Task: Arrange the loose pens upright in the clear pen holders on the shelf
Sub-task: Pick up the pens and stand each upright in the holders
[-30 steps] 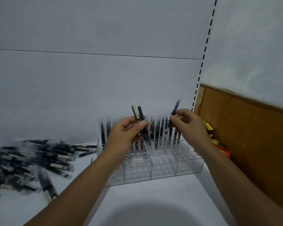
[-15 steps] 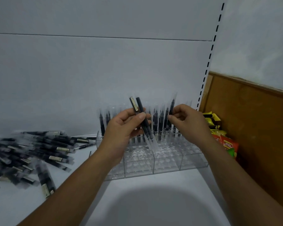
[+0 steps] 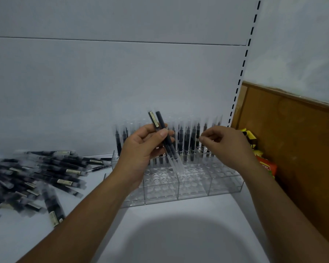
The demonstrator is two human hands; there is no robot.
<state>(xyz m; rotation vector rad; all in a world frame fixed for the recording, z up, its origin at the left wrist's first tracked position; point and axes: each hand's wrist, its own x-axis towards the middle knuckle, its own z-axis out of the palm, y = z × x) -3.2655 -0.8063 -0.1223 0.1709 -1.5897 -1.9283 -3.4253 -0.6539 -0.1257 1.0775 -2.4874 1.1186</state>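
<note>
A clear pen holder [image 3: 224,188] with several compartments stands at the back of the white shelf [image 3: 179,234]. A row of black pens [image 3: 187,137] with clear caps stands upright in its rear holes; the front holes hold none. My left hand [image 3: 141,149] grips two black pens [image 3: 160,120], tilted, over the holder's middle. At the right end of the row, my right hand [image 3: 226,145] pinches thumb and forefinger on a standing pen [image 3: 205,127]. A pile of loose pens [image 3: 46,171] lies on the shelf to the left.
The white back panel rises right behind the holder. A slotted shelf upright [image 3: 241,73] runs up at the right, with a wooden panel [image 3: 302,149] beyond it. Yellow and orange snack packets [image 3: 266,166] sit beside the holder's right end.
My right hand has lowered its pen into the rear row at the right end, where it now stands level with the others. The left hand kept its two pens.
</note>
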